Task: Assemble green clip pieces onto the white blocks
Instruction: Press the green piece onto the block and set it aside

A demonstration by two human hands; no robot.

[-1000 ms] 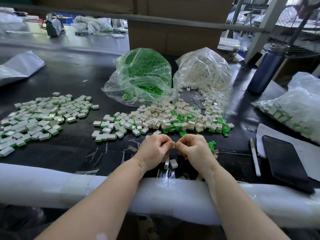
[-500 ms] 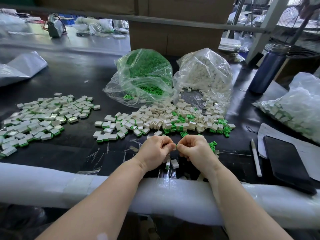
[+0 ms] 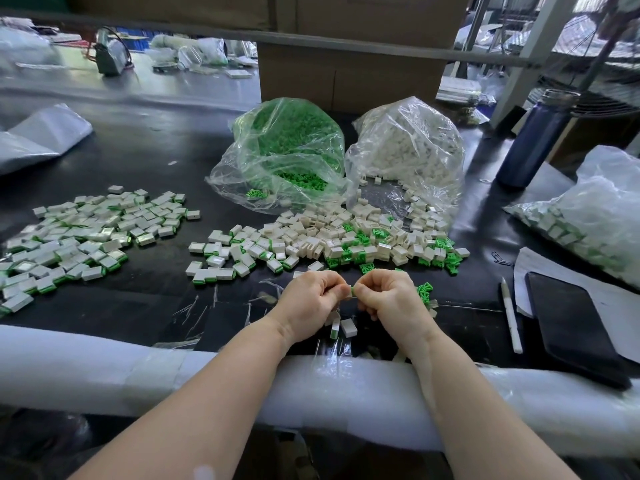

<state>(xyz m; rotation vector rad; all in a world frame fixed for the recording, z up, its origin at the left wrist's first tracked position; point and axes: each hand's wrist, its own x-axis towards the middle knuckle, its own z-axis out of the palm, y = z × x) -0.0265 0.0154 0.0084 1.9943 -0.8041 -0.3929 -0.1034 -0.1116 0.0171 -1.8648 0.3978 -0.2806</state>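
Note:
My left hand and my right hand meet knuckle to knuckle just above the table's near edge. Between their fingertips they pinch one small piece with a green edge; most of it is hidden by the fingers. Two white blocks lie on the table right under the hands. A mixed heap of loose white blocks and green clips spreads just beyond the hands. Several green clips lie by my right hand. Finished blocks with green edges are piled at the left.
Behind the heap stand an open bag of green clips and an open bag of white blocks. At the right are a blue bottle, another bag of parts, a dark phone and a white pen. White foam padding lines the table's near edge.
Both hands have stayed together at the same spot, still pinching the small piece between them. Only slight finger movement shows.

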